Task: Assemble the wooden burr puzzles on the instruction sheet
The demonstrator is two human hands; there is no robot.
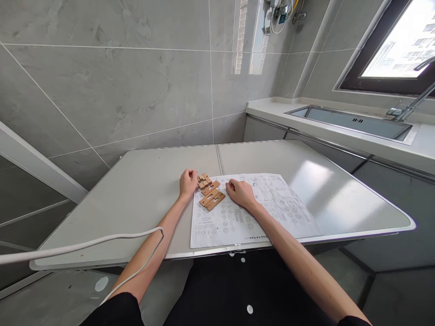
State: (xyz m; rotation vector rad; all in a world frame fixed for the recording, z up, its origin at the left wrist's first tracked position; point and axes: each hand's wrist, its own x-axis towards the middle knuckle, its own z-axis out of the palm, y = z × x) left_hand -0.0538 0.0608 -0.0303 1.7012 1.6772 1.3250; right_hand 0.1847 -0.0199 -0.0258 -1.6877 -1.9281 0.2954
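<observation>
**Five or so wooden pieces (210, 194) between two hands**

They lie on the grey bench (142, 190), mostly on the top left corner of the one printed sheet (272, 213). They look light, stiff and smooth, best pinched by the long edges. The small cluster is too blurred to count surely. The left hand (188, 181) curls against them, grip unclear; the right hand (240, 192) rests slack, holding nothing.

Home kitchen, steel sink (353, 121) with tap (413, 103) under window (401, 40), grey tiled walls (112, 86), countertop (268, 108)
</observation>
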